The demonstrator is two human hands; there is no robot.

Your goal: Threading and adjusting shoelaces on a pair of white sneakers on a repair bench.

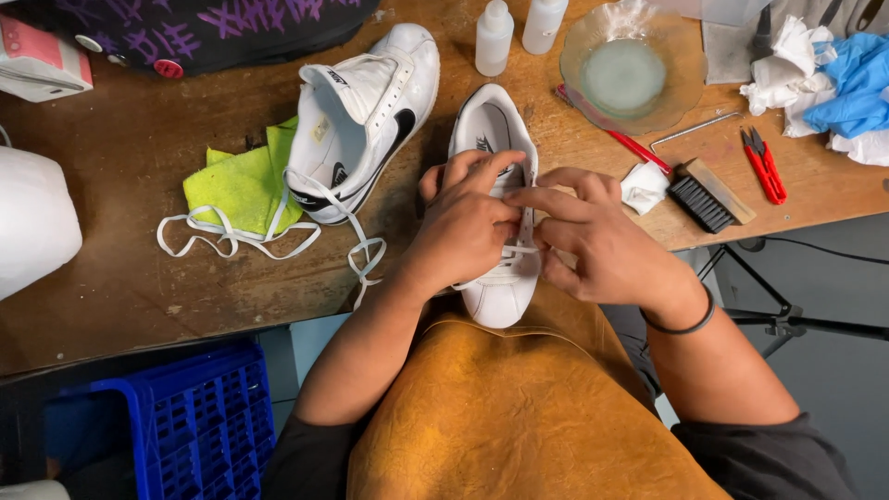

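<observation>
A white sneaker (491,130) stands on the wooden table's front edge, toe toward me, over my tan leather apron (519,407). My left hand (460,227) and my right hand (593,236) meet over its middle, fingertips pinching the white lace (520,250) at the eyelets. The second white sneaker (366,116) with a black side mark lies on its side to the left, its loose lace (241,236) trailing across a yellow-green cloth (243,183).
At the back stand two small white bottles (494,37) and a glass bowl (632,67) of cloudy liquid. Right of my hands lie a black-bristled brush (708,194), a white rag, red snips (764,165) and blue gloves. A blue crate (190,426) sits below left.
</observation>
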